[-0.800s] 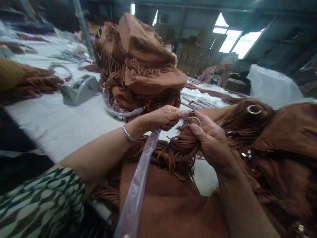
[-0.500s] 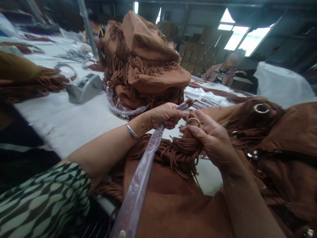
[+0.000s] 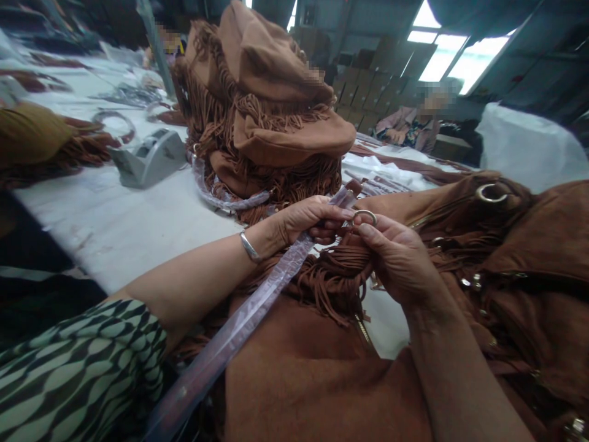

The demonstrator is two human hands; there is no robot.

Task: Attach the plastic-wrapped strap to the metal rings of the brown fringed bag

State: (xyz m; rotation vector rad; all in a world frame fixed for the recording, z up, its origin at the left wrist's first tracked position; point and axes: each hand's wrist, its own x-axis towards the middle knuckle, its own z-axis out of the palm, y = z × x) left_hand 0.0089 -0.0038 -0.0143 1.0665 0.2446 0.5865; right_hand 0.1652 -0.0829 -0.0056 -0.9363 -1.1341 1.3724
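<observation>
**Strap end meets ring, mid-frame**

Going left to right: the tape dispenser [image 3: 148, 158] sits upper left. At centre, the left hand [image 3: 309, 220] has its fingers pinched on the plastic-wrapped strap [image 3: 257, 307]. Just right, the right hand [image 3: 399, 261] grips the fringe, thumb by the metal ring [image 3: 364, 215]; probably touching, it's blurry. I'd keep the strap taut and the ring steady.
</observation>
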